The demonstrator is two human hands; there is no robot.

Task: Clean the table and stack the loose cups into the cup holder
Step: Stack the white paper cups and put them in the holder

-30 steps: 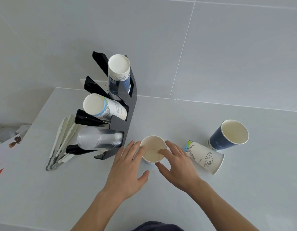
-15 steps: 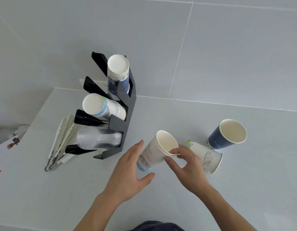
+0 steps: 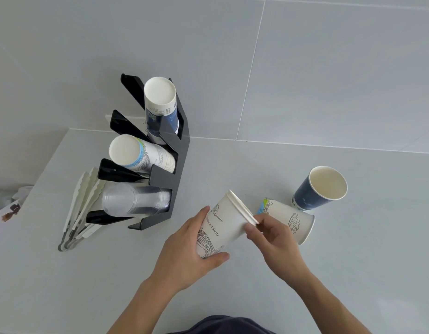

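Currently: white cup (image 3: 220, 225) gripped in both hands, tilted.
Left hand (image 3: 189, 249) wraps its base; right hand (image 3: 273, 235) pinches its rim, apparently two nested rims, near the cup holder (image 3: 174, 160).

Both hands (image 3: 235, 244) grip tilted white cup (image 3: 220, 227) nr black holder (image 3: 170, 174).

Black cup holder (image 3: 171, 150), navy cup (image 3: 306, 197), white line-drawn cup (image 3: 220, 227)

Left hand (image 3: 188, 249) curls in a grasp, thumb nearest; right hand (image 3: 275, 239) pinches with fingertips (both forearms bare).
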